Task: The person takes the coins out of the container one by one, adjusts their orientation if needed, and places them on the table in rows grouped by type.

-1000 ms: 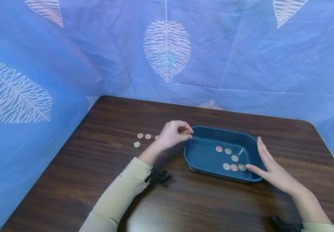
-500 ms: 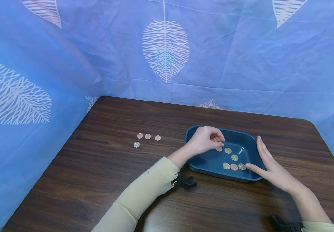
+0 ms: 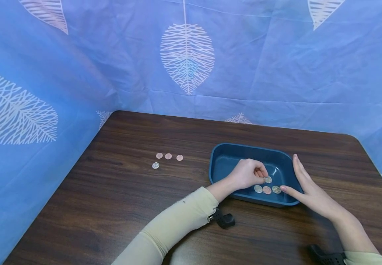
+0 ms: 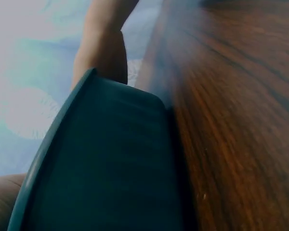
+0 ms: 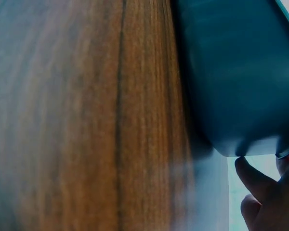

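Note:
In the head view a blue plastic tray (image 3: pixel 222 171) stands on the table with several coins in it. My left hand (image 3: pixel 248 173) reaches into it, thumb and index finger pinching a coin mostly hidden by the fingertips. Just beside them lies a silver coin (image 3: pixel 268 179); nearer the front wall, a copper coin (image 3: pixel 267 190) sits between two silver ones. My right hand (image 3: pixel 313 191) grips the tray's right end, thumb inside the rim and straight fingers outside. The right wrist view shows fingers (image 5: pixel 262 185) at that end.
Left of the tray, three copper coins (image 3: pixel 168 156) lie in a row on the dark wooden table (image 3: pixel 118 198), with one silver coin (image 3: pixel 156 165) in front. A blue cloth (image 3: pixel 128 55) with white leaf prints hangs behind the table.
My left hand has moved right from the tray's left rim to the coins inside, now covering two of them. The right hand stays at the tray's end.

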A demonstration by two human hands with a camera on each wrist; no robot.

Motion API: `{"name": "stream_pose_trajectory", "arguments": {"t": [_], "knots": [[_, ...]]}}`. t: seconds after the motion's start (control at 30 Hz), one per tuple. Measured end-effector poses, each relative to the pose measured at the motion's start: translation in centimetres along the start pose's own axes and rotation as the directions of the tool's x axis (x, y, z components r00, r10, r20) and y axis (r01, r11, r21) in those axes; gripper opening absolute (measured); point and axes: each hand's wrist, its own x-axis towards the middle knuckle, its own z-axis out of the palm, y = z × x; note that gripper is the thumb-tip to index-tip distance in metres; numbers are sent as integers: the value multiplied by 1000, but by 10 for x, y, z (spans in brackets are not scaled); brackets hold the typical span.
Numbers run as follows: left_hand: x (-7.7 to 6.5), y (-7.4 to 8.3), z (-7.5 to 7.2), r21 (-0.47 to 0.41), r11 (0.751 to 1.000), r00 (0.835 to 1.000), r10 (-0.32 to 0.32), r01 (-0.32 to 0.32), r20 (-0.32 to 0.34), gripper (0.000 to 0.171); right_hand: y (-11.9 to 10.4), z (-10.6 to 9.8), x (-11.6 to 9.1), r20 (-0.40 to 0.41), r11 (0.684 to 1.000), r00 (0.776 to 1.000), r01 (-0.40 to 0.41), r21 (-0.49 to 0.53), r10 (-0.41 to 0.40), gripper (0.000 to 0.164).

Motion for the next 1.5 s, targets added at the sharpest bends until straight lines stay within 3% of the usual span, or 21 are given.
{"name": "stream_pose_trajectory", "arguments": {"t": [0.27, 0.47, 0.7, 0.97, 1.13, 1.3, 1.5], "knots": [[3, 1, 10, 250, 967, 994, -65, 41, 89, 19, 0, -1, -1, 2, 1000, 1000, -10, 1, 10, 96], [0, 0, 11, 303, 952, 990, -83, 46, 110, 19, 1, 1, 0, 1, 1000, 1000, -3, 2, 3, 96], [1, 0, 14, 405, 914, 988, -70, 9, 138, 16, 0, 0, 0, -2, 1000, 1000, -13, -9, 13, 96], [0, 3, 16, 477, 878, 978, -123, 28, 168, 13, -3, 2, 0, -3, 1000, 1000, 1, -2, -1, 94], [-1, 4, 16, 501, 866, 977, -115, 11, 178, 7, -2, 3, 0, -5, 1000, 1000, 1, 8, -1, 95], [0, 4, 18, 499, 866, 972, -153, 44, 180, 19, -2, 2, 0, -3, 1000, 1000, 5, 8, -5, 94], [2, 5, 20, 536, 839, 959, -217, 89, 181, 29, -2, 3, 1, -9, 1000, 1000, -5, 3, 5, 94]]}}
